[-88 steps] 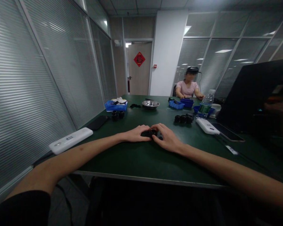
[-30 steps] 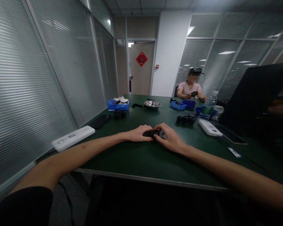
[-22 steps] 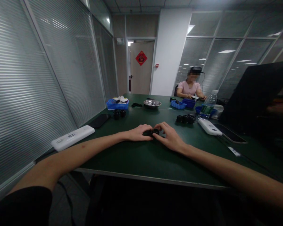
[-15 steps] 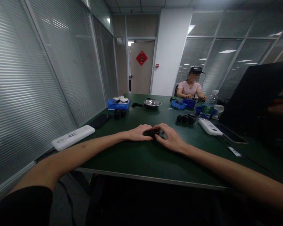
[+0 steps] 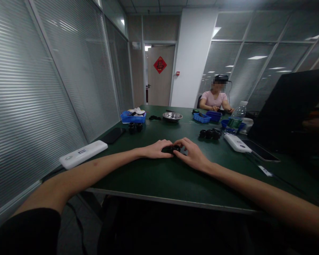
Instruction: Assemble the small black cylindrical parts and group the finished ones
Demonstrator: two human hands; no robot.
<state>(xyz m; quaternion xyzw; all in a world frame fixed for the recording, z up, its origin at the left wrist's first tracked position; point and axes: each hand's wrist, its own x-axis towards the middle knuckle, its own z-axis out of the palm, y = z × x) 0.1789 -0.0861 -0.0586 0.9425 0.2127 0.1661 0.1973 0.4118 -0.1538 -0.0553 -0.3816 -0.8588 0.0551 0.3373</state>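
Green table (image 5: 138, 180) and the work looks partway through to me

Biggest stuff first: there's a metal bowl (image 5: 172, 120) towards the table's far edge, contents too tiny to read. The right hand (image 5: 192, 154) and left hand (image 5: 157, 148) meet nearer the front edge, around the middle. Then two clumps of black round bits, the right clump (image 5: 210, 134) and the left clump (image 5: 135, 128), the second closer to the table's left edge; can't tell if they're finished or waiting. Smallest: a black piece (image 5: 167, 149), clasped by the left hand, with right fingertips pinching a round black bit (image 5: 177, 148) beside it. Can't see whether those two are joined, so I'd call this one unfinished.
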